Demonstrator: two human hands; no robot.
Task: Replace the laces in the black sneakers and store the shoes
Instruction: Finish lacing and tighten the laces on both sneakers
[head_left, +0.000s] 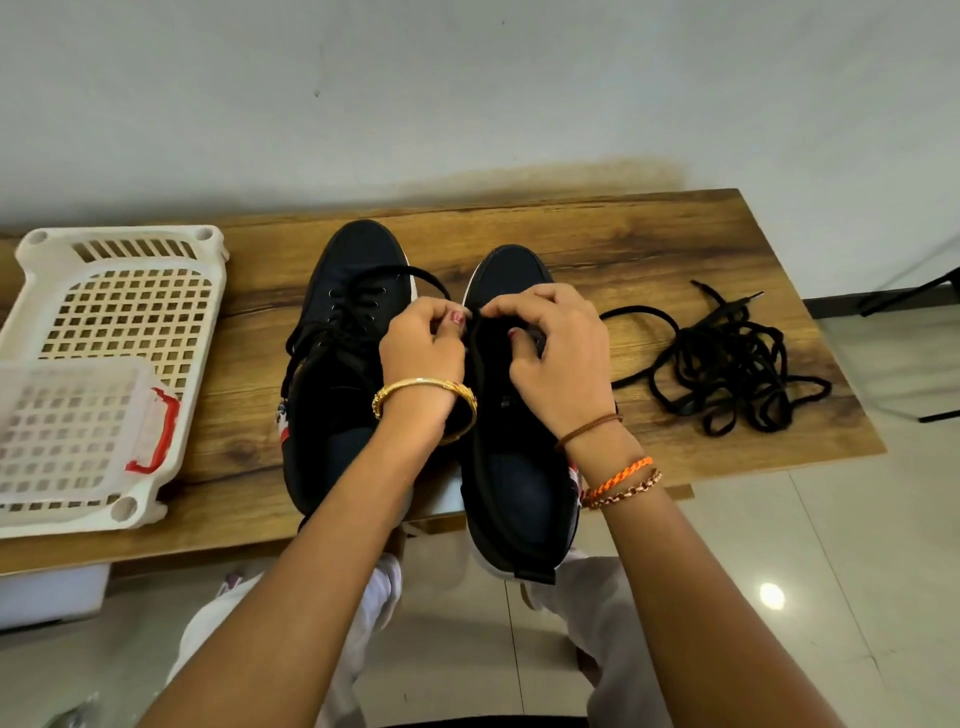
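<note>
We see both black sneakers standing side by side on the wooden bench (623, 234), soles down, with the white lattice basket (119, 312) to their left and a tangled pile of black laces (727, 364) to their right. The arrangement looks deliberate to us: the shoes sit directly in front of the person, where both hands can reach the eyelets, the spare laces wait within reach on the right, and the basket stands ready for storing.

The left sneaker (358, 291) already carries a lace through its eyelets, with loose ends looping over the toe side. The right sneaker (514, 467) is the one being worked on. The left hand (423, 348) and right hand (561, 353) meet over its tongue area, fingers pinched narrow; they seem to hold a lace end or the edge of the eyelet row, but black on black leaves us unable to tell which.

Both sneakers point away from the person, toes toward the wall and heels toward the near bench edge. Their long axes run nearly parallel, front to back. The right sneaker's heel overhangs the near edge, and we judge this brings the eyelets closer for threading.
</note>
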